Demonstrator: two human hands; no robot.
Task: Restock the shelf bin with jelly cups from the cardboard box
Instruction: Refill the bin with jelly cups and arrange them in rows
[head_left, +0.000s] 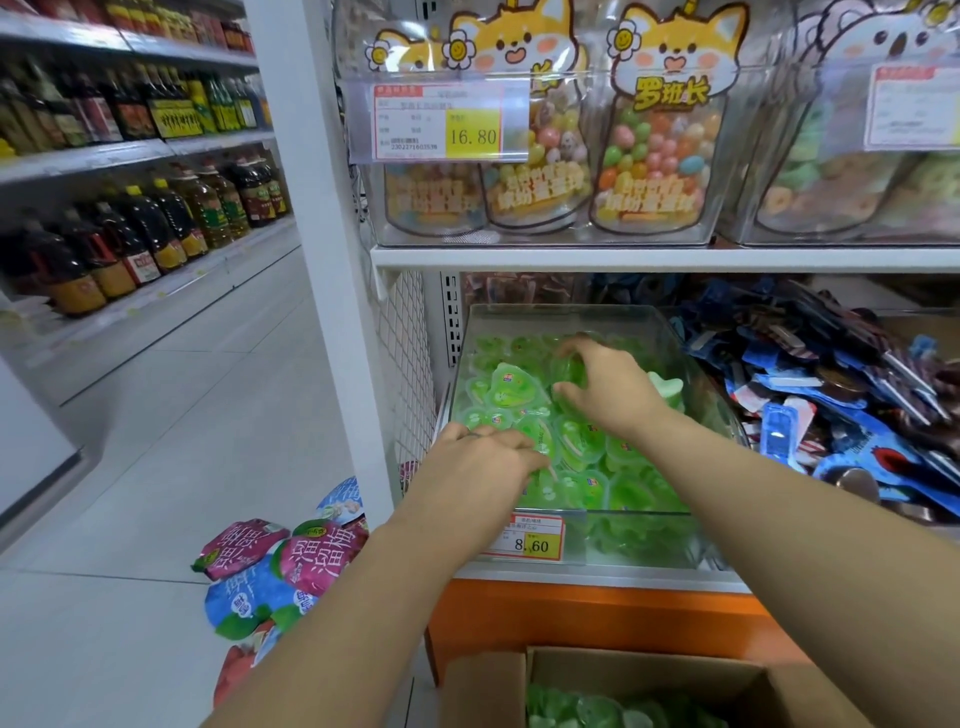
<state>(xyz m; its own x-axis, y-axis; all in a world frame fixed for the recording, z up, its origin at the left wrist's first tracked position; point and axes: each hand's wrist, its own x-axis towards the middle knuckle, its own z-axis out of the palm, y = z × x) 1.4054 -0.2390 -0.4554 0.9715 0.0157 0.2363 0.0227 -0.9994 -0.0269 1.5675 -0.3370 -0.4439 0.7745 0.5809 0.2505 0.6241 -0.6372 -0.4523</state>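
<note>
A clear plastic shelf bin (566, 315) on the lower shelf holds several green jelly cups (506, 391). My right hand (605, 387) is over the middle of the bin, its fingers and thumb curled round one green jelly cup (570, 373). At the bin's front left corner, my left hand (483, 460) lies palm down with its fingers stretched across the cups. Whether anything is under its palm is hidden. The open cardboard box (649, 670) stands at the bottom edge below the shelf, with more green jelly cups (576, 707) inside.
A price tag reading 8.60 (530, 538) hangs on the bin's front. Blue snack packets (810, 400) fill the space to the right. Clear candy tubs (545, 171) stand on the shelf above. Snack bags (275, 566) lie on the floor at left, and oil bottles (130, 234) line the far shelves.
</note>
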